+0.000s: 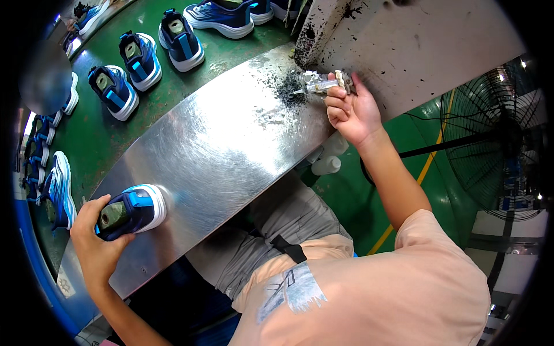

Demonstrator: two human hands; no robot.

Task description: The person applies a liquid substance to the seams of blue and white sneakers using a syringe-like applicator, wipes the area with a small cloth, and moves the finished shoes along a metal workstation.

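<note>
Nearest the camera sat the person's own body, in a peach shirt with a pale print and grey trousers, tucked against the near edge of a polished steel worktable that ran from the lower left up toward the far right.

At the near left end of that table the left hand was wrapped around the heel of a blue sneaker with a white sole; fingers and thumb were pressed onto the shoe, which lay on its side on the steel with its opening and a grey-green last inside facing the camera.

Farther along and to the right, the right hand was raised at the far end of the table, its fingers curled shut around a small clear syringe-like applicator with a grimy head. The tip pointed left, just above a patch of black speckled residue on the steel. Behind the hand stood a soiled pale machine housing.

Under the table on the right, white plastic bottles were near the green floor. A black floor fan stood at the far right.

On the far left, a green conveyor belt carried a line of matching blue sneakers, well apart from both hands.
</note>
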